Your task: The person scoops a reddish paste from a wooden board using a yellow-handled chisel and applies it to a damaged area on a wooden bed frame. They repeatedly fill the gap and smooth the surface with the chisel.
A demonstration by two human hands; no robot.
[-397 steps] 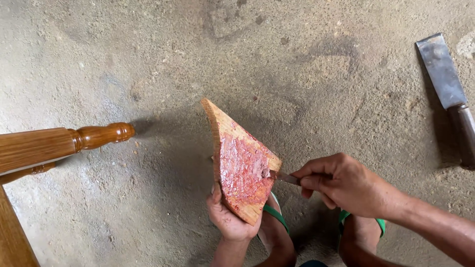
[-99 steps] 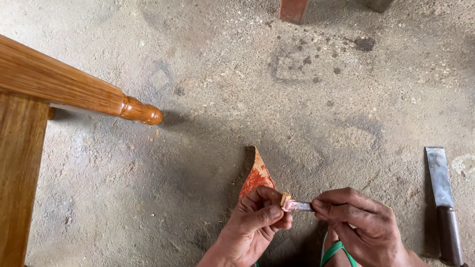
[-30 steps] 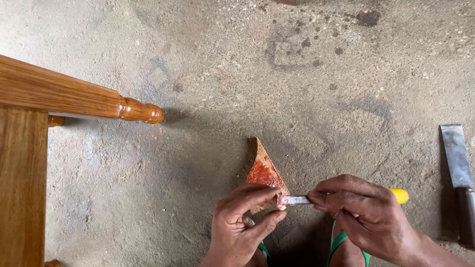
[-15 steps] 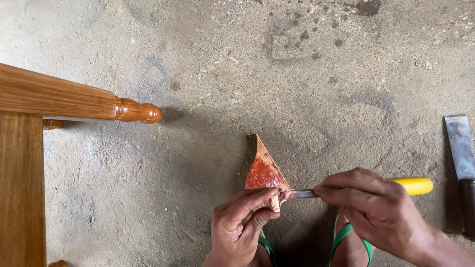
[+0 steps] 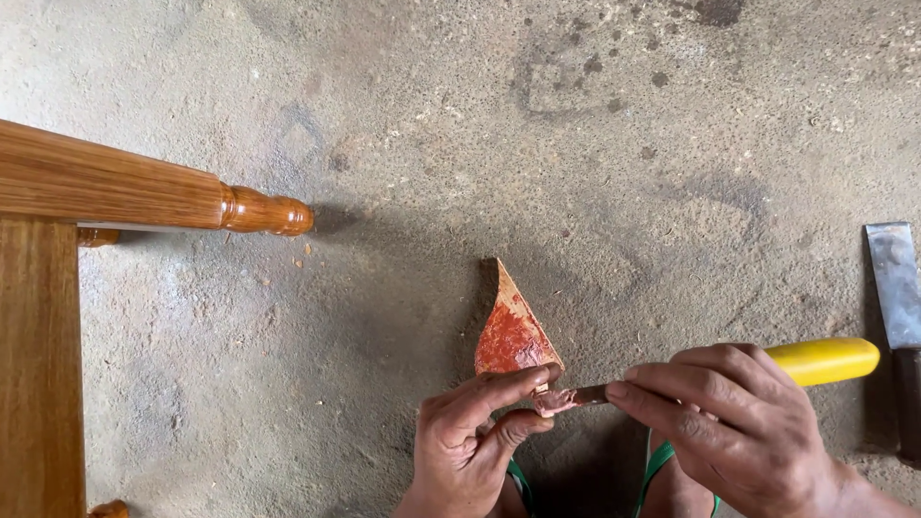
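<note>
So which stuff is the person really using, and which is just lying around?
In use:
left hand holding the red-smeared wood piece
right hand holding the yellow-handled tool, reddish paste on its tip

Lying about:
flat metal blade on the floor
varnished wooden furniture

Rough, stained concrete floor is seen throughout; varnished wooden furniture with turned knob stands left.

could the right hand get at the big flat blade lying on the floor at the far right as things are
Probably not straight away: the right hand is gripping a yellow-handled tool. The flat blade lies just beyond on bare floor, nothing between.
</note>
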